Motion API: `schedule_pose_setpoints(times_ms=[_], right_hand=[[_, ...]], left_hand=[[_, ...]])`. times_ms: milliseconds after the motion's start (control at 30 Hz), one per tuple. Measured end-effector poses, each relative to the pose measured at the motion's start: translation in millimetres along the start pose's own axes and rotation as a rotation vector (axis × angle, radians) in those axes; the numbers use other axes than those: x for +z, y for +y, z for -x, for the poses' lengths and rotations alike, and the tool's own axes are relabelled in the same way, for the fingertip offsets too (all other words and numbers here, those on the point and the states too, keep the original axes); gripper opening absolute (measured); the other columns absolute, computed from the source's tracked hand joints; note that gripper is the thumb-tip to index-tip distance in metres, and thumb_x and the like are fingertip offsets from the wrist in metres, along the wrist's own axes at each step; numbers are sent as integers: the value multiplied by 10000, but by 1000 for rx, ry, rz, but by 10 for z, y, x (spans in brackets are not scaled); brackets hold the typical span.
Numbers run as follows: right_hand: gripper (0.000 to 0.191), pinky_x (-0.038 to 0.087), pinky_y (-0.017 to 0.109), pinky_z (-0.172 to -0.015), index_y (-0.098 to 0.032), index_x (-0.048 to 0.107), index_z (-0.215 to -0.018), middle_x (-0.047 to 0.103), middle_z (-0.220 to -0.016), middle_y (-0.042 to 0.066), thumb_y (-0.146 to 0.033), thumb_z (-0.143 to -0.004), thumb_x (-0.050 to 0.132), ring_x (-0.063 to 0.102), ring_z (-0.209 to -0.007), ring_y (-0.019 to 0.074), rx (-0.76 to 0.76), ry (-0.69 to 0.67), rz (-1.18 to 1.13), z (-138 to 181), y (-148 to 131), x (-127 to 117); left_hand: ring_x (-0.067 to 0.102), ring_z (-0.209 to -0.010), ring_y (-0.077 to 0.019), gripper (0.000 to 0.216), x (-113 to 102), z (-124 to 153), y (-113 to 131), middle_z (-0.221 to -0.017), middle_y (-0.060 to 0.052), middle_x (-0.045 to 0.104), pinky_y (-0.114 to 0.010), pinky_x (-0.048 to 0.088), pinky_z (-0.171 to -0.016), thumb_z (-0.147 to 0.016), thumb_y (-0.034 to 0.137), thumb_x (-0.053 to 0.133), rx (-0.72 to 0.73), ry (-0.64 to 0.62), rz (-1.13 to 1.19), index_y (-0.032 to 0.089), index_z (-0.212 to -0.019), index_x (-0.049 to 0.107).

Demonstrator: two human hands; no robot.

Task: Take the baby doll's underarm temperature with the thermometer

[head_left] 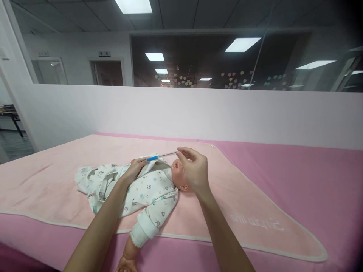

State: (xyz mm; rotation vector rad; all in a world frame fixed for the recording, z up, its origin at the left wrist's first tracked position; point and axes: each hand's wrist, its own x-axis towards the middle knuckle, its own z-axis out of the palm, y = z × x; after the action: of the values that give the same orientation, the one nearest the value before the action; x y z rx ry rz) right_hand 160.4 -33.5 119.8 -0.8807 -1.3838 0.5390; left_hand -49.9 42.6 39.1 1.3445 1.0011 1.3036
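A baby doll (150,189) in a white patterned outfit lies on its back, its head to the right and one bare hand reaching toward me. Above its chest and chin is a slim, clear thermometer (168,154) with a blue sleeve at its left end. The fingers of my left hand (136,169) are closed on the blue sleeve, close over the doll's clothing. My right hand (194,166) pinches the clear end between thumb and fingers, in front of the doll's head. That hand hides part of the doll's face.
Under the doll lies a peach mat (241,204) with a pale border, on a pink padded surface (317,181). A low white wall (198,113) with glass above it stands behind. Through a gap at far left, a dark table (11,115) shows.
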Motion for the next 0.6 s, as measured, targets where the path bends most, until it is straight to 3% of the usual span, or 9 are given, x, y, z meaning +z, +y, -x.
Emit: schedule_pose_setpoints(times_ms=[200,600], right_hand=[[239,507,289,-728,-159,686,-839,686,-851,53,-317,-661,662,627,-785,161,90,-23,-175,112,-194,-140],[209,514,307,-749,-178,692,-835,692,-869,48,-288,-658,677,637,-809,169,99,-2,-214,184,-281,-180]], left_hand=[[624,-812,-264,364,0,13,3,-852,-90,698,-338,459,-732,-596,406,687,-78,59,18,129,-833,691],[618,-839,-273,312,-28,-17,-30,-847,-84,701,-343,454,-744,-590,381,690,-90,92,7,133,-778,697]])
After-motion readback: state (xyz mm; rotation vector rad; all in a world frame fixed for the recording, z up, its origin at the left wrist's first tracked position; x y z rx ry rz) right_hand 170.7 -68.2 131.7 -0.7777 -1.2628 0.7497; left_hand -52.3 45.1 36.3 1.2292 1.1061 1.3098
